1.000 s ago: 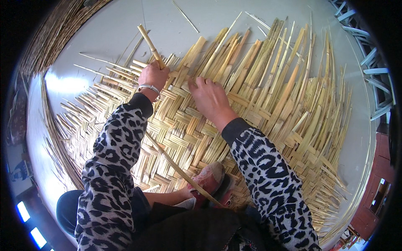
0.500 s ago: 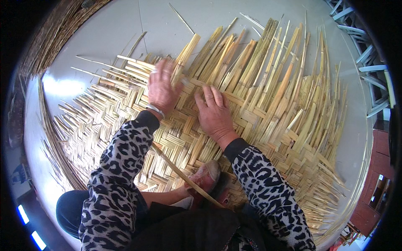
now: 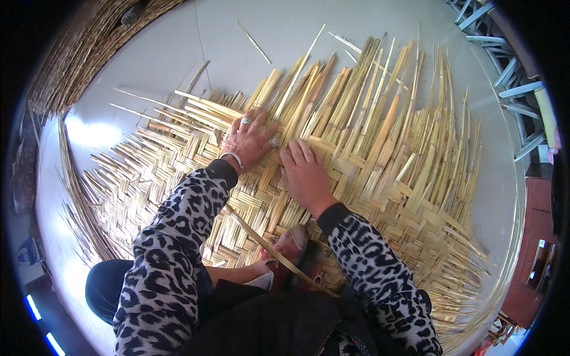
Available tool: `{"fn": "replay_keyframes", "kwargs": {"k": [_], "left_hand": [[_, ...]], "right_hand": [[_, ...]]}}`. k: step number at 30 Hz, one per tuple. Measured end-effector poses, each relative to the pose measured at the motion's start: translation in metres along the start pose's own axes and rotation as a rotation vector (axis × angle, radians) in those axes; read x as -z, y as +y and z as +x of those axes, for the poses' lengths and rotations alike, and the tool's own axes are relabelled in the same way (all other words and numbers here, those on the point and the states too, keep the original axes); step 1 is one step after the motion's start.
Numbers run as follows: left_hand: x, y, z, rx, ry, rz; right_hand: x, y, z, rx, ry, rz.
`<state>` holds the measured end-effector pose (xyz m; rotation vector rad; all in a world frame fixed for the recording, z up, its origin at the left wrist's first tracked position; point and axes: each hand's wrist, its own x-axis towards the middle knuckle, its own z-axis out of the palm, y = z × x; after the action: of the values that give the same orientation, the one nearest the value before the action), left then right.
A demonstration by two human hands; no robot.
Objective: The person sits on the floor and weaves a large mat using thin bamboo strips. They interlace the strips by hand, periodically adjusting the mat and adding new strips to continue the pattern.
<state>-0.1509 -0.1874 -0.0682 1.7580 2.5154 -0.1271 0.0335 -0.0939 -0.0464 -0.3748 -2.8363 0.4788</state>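
A large woven mat of flat yellow reed strips spreads over the pale floor, with loose strip ends fanning out at the top and left. My left hand, wearing rings and a bracelet, lies flat with fingers spread on the weave. Just to its right my right hand presses palm down on the strips. Both sleeves have a leopard print. Neither hand holds anything. A single long strip lies slanted across the mat near my knee and my pink shoe.
A few loose reed strips lie on the grey floor above the mat. A bundle of darker reeds runs along the upper left. Pale blue metal bars stand at the upper right. A red surface shows at right.
My left hand has let go of the strip it held up and now rests flat on the weave. My right hand has slid down and right, flattening on the mat.
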Motion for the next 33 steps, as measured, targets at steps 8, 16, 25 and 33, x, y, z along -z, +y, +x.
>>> {"fn": "replay_keyframes", "kwargs": {"k": [8,16,25,33], "left_hand": [[0.039,0.017,-0.029,0.007,-0.278,0.091],[0.098,0.106,-0.099,-0.422,-0.391,-0.374],[0.148,0.149,-0.16,-0.469,-0.29,-0.572],[0.156,0.161,-0.177,-0.392,0.094,-0.45]], "right_hand": [[0.121,-0.049,-0.16,-0.241,-0.174,0.561],[0.158,-0.076,-0.283,-0.493,-0.574,0.761],[0.224,-0.06,-0.276,-0.544,-0.282,0.381],[0.237,-0.042,-0.294,-0.47,-0.164,0.203]]}}
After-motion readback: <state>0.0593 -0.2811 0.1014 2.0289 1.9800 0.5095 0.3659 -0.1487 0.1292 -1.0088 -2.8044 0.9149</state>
